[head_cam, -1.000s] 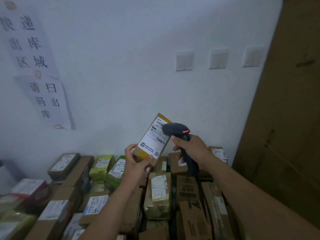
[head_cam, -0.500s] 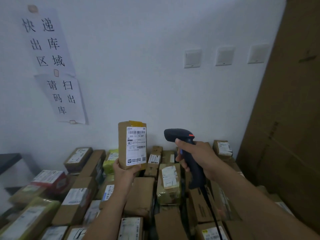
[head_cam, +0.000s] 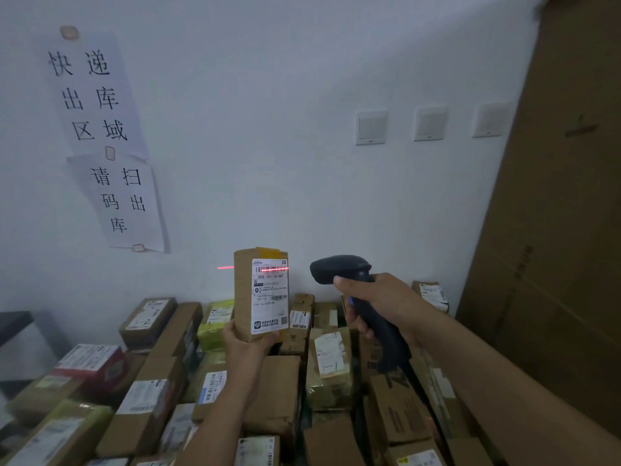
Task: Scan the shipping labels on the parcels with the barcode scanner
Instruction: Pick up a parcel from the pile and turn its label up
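Item: small brown cardboard parcel (head_cam: 242, 290), held upright by its base in the left hand (head_cam: 247, 343), white shipping label (head_cam: 270, 297) uncovered; black pistol-grip barcode scanner (head_cam: 339, 269), at its 3 o'clock, is gripped by the right hand (head_cam: 383, 307). Judged light, rigid; base hold advised.

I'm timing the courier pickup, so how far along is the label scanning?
Done: nothing here marks any parcel as scanned, so I cannot tell. In hand: the left hand holds a small brown parcel upright, the right hand grips the barcode scanner, and its red line crosses the top barcode of the shipping label. Left: probably much of the parcel pile below.
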Demonstrator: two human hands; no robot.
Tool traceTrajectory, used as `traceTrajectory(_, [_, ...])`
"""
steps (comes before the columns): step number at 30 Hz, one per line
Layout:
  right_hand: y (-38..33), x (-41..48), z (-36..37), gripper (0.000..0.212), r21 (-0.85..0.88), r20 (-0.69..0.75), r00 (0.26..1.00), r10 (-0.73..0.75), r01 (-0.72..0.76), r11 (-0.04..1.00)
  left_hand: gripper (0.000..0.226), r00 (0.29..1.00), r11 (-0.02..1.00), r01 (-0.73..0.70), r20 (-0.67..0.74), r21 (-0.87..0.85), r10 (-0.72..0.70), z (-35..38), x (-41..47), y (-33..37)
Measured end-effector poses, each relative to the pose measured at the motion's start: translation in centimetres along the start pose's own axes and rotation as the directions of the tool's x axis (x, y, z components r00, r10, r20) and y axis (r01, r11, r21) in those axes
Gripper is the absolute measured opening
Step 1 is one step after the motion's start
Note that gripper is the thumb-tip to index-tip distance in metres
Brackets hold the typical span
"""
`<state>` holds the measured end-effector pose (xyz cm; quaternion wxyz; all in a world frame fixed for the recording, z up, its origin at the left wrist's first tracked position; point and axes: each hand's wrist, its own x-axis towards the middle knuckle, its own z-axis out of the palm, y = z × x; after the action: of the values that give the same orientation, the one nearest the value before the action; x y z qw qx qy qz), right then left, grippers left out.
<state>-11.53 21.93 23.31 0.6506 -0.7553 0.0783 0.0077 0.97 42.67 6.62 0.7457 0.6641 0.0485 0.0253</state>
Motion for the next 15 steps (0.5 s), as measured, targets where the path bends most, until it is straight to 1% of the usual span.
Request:
traceTrajectory(5, [1.0,1.5,-1.0,0.040,0.013,0.007,1.000,0.017,-0.017,1.000,0.090,1.000,0.999,-0.002,-0.010,0.036,0.002,1.6,0.4,-0.5])
traceTrajectory(8, [1.5,2.9,-2.9,0.039,0.021,-0.019,1.000,0.020,-0.019,1.000,0.085,0.999,0.999,0.003,0.039,0.051,-0.005,3.3,0.8,-1.0])
traceTrajectory(12, [2.3,5.8,-7.1,0.036,0.080,-0.103,0.995,0.019,-0.011,0.997,0.069,0.993,0.996,0.068,0.096,0.061,-0.073,7.2,1.4,-1.7])
traceTrajectory(15, [3.8,8.8,-10.8,0.035,0.154,-0.188,0.982,0.000,0.029,0.988,0.050,0.975,0.984,0.146,0.155,0.102,-0.160,11.3,2.5,-3.0])
